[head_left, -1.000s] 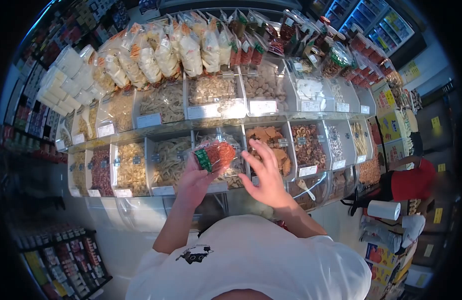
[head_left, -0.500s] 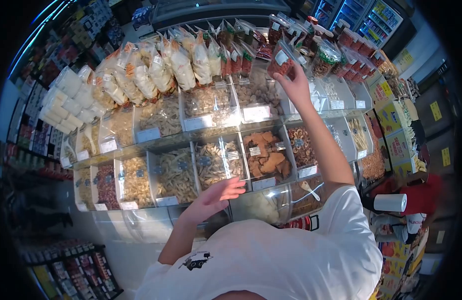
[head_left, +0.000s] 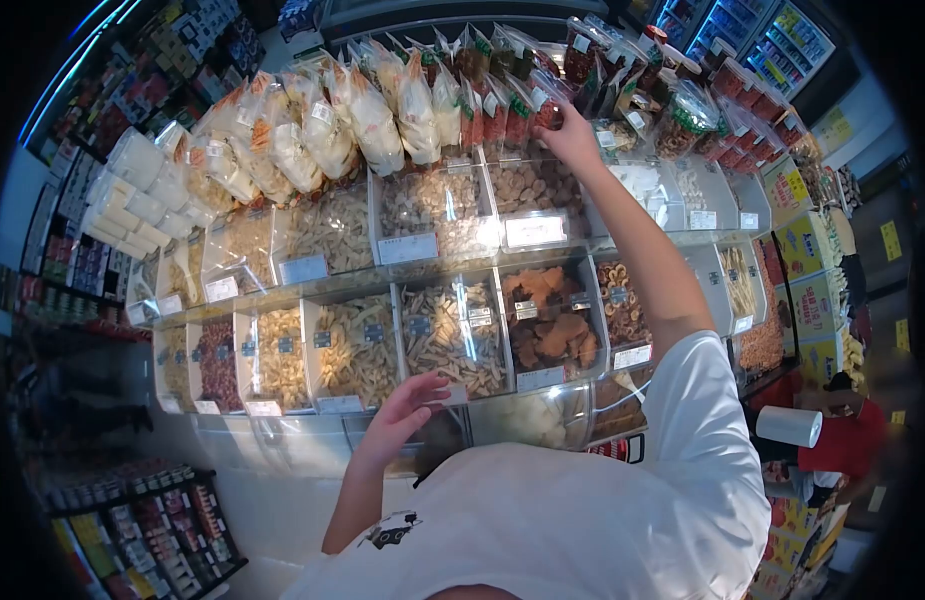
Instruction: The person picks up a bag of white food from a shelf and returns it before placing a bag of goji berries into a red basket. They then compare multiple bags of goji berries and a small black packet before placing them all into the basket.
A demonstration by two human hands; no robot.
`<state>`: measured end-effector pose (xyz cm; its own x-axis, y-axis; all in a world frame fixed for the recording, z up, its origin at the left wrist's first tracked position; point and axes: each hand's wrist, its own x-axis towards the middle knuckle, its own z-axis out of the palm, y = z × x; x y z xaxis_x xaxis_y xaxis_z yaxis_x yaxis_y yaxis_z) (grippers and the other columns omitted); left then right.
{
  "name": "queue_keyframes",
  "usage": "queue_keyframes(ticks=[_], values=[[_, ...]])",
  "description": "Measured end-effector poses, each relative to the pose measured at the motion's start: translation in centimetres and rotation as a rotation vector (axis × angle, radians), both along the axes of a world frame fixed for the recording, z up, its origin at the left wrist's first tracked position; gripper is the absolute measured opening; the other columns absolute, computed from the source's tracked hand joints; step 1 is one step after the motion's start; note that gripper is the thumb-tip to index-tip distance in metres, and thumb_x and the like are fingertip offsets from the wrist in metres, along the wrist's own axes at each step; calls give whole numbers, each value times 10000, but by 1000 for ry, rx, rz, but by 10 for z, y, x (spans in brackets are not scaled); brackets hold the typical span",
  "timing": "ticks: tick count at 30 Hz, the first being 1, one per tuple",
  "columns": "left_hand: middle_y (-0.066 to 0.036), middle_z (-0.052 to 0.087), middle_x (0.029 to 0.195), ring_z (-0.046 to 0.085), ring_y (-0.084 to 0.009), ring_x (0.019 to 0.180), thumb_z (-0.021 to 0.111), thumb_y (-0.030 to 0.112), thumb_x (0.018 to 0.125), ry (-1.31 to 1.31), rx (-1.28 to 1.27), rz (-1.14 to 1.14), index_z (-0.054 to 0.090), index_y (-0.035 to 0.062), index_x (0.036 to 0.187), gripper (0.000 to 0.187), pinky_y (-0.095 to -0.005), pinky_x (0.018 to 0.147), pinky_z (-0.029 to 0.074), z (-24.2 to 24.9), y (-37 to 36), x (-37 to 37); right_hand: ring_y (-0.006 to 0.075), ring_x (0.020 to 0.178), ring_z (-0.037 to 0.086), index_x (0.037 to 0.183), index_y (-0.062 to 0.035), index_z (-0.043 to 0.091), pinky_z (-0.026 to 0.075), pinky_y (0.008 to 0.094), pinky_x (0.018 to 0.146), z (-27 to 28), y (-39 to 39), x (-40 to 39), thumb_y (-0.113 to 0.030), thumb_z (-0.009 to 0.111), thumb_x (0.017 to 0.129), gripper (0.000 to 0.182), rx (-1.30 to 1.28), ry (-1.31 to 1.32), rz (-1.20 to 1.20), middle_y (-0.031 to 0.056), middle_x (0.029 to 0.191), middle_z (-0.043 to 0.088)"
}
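My right hand reaches over the upper tier, its fingers closed on a clear bag of red dried goods. The bag stands at the right end of a row of similar red bags. My left hand hovers in front of the lower bins, its fingers partly curled and apart, holding nothing. Behind it lie a bin of pale dried strips and a price tag. Brown flat dried pieces fill the bin to the right.
Tall bags of pale goods line the top shelf, with stacked white tubs at the left. Clear jars stand at the right. Beyond are a white roll and a person in red. Clear bin fronts edge the counter.
My right hand has moved slightly left with the red bag, lowering it beside the other red bags. My left hand's fingers have curled a little. The view has shifted slightly.
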<state>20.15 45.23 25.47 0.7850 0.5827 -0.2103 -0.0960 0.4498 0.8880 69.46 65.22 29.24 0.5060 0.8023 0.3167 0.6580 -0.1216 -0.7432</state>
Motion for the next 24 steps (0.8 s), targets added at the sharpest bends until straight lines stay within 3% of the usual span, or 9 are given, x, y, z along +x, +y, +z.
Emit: queue_keyframes(ticks=[1,4,11,13,15,17,19,21,24], values=[[-127,498,1473,506,-272,1341,562,66,990,-14,-25,-7,389,39,1505,544,-427,1125,404,-2,1,0,367,1014,690,1301,-22,586,528,418,886,0,-1,-5,-244,804,758,625,-4,5,-2,216,1083,714],[-175,506,1467,515,-334,1339,588,142,977,47,13,6,387,18,1504,577,-464,1110,428,-5,0,1,377,1013,688,1262,-17,584,529,428,879,2,-7,-14,-260,805,768,594,-43,-71,-19,224,1083,710],[-178,511,1462,521,-331,1332,576,124,977,11,76,16,391,15,1501,566,-458,1110,429,6,-22,-5,368,1053,677,1254,-2,573,524,428,909,-5,-4,-9,-272,819,756,617,-81,-13,30,217,1140,694],[-139,505,1465,514,-262,1338,546,83,999,-29,44,29,384,28,1504,534,-409,1124,405,10,-35,-15,360,1072,672,1268,7,567,522,423,922,-1,-14,-10,-275,821,751,640,-77,-18,46,210,1158,689],[-140,503,1468,513,-261,1340,549,88,999,-24,53,27,385,33,1506,536,-410,1121,405,12,-49,-24,350,1118,653,1281,25,557,517,408,944,-1,-32,-13,-257,817,738,665,4,-37,-65,208,1199,668],[-141,501,1470,512,-261,1342,552,93,999,-13,46,21,385,37,1508,538,-411,1119,406,12,-65,-32,336,1083,657,1283,14,557,523,412,924,-13,-68,-18,-201,779,762,606,39,-55,-109,208,1201,644],[-176,508,1471,537,-312,1321,565,138,983,5,59,13,414,31,1491,540,-442,1091,438,12,-78,-37,301,1014,662,1269,0,560,532,396,890,-16,-129,-40,-109,716,805,501,235,-77,-93,185,1193,613],[-177,501,1479,530,-307,1328,557,132,985,12,21,-41,413,45,1491,534,-440,1092,431,6,-86,-42,266,949,655,1221,-12,579,531,366,852,-25,-211,-81,-1,649,833,394,271,-63,-92,157,1154,594],[-178,493,1482,516,-293,1335,552,118,992,54,-13,-200,388,41,1503,542,-428,1104,417,-9,-98,-47,264,898,626,1119,-10,598,514,338,815,-84,-350,-143,114,578,817,327,237,-170,-133,143,1092,603]])
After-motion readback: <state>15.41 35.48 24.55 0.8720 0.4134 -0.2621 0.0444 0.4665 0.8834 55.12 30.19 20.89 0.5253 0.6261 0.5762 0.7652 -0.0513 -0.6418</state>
